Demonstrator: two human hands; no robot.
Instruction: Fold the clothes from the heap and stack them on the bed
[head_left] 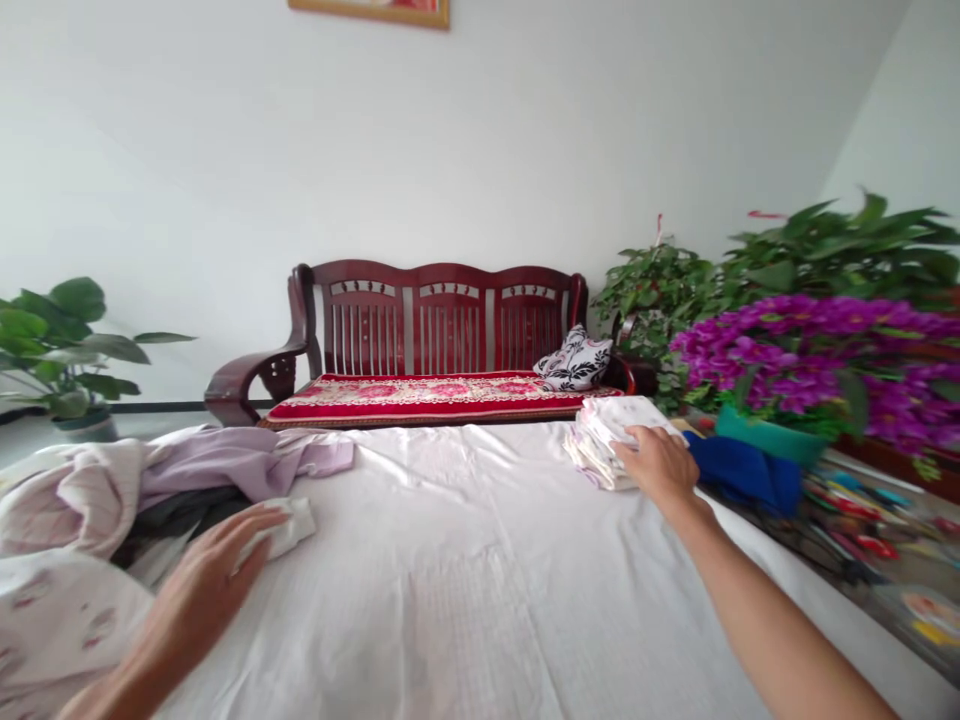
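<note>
My left hand reaches over the left side of the sheet, thumb apart from its stretched fingers. Its fingertips are at a small white cloth; whether they press on it I cannot tell. Beside that hand lies a loose heap of clothes: a lilac garment, a pinkish-white knitted piece, something dark and a white printed fabric. At the far right of the sheet, my right hand rests with extended fingers on a stack of folded pale cloths, partly covering it.
A white sheet covers the table. To the right are a blue cloth, purple flowers in a green pot and blurred small items. Behind stands a wooden bench with a patterned cushion.
</note>
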